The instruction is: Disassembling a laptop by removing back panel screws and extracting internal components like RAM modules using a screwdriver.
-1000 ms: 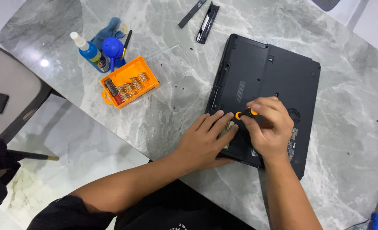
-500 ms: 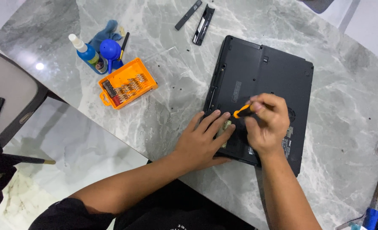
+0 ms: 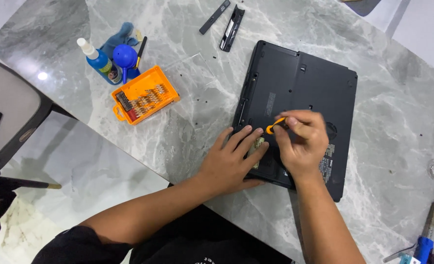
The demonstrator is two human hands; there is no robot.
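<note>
On the grey marbled desk (image 3: 187,127), near its front edge: one black laptop (image 3: 300,83), closed and turned underside up, lying at a slight slant. Both hands rest on its nearer end.

Right hand (image 3: 302,146): grip closed around a small screwdriver with an orange handle (image 3: 275,126); only the handle's end shows past the thumb and forefinger, and the tip is hidden under the hand. Hand sits over the laptop's lower middle panel.

Left hand (image 3: 231,164): grip wide, holding nothing; palm flat, fingers spread, fingertips pressed on the laptop's near left corner, heel of the hand on the desk. A small pale label or part (image 3: 257,146) shows between the two hands; its kind cannot be told.

Elsewhere on the desk, well apart from the laptop to the left: orange bit case (image 3: 146,95), lid open, rows of metal bits inside. Just beyond it: blue bottle with white nozzle (image 3: 97,58), blue air blower (image 3: 125,56), blue cloth (image 3: 119,36). Beyond the laptop's far left corner: two narrow black strips (image 3: 225,22), side by side. At the right edge: blue-handled tool (image 3: 427,234), partly cut off.
</note>
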